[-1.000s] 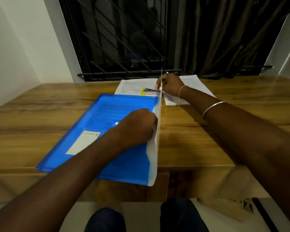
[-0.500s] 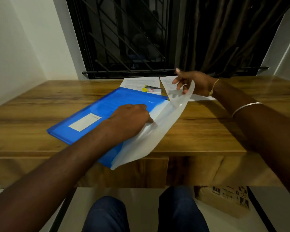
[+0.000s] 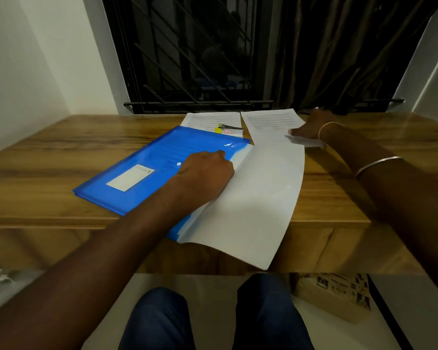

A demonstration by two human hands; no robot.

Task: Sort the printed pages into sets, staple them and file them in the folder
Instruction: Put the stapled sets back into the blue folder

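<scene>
Indoors at night, you sit at a wooden table (image 3: 61,157) pushed against a white wall (image 3: 36,59), with a black window grille (image 3: 187,59) and a dark curtain (image 3: 339,46) rising beyond the blue folder (image 3: 142,173). That folder lies slantwise on the table, its white label (image 3: 130,177) and snap button (image 3: 179,163) facing up. Its pale flap (image 3: 258,198) is thrown open to the folder's right and droops past the table's near edge.

Your left hand (image 3: 205,170) sits knuckles-up on the folder at its mouth, fingers bent. Whether they hook the pocket's edge cannot be told.

Just beyond the folder's far corner lies one set of printed pages (image 3: 210,120), and a stapler (image 3: 229,130) with a yellow tip rests on their near edge. Farther right of the folder sits a second set of pages (image 3: 271,121). Your right hand (image 3: 311,125) lies spread over that set's right side, fingers stretched and the thumb on the paper.

A thin bracelet (image 3: 329,126) circles that wrist and a silver bangle (image 3: 377,165) the forearm. The two hands are well apart, with the open flap between them.

What the folder's pocket holds is not visible.

Below the folder, your knees (image 3: 159,319) in dark blue cloth show under the table, and a cardboard box (image 3: 339,294) stands on the floor to the folder's lower right.
</scene>
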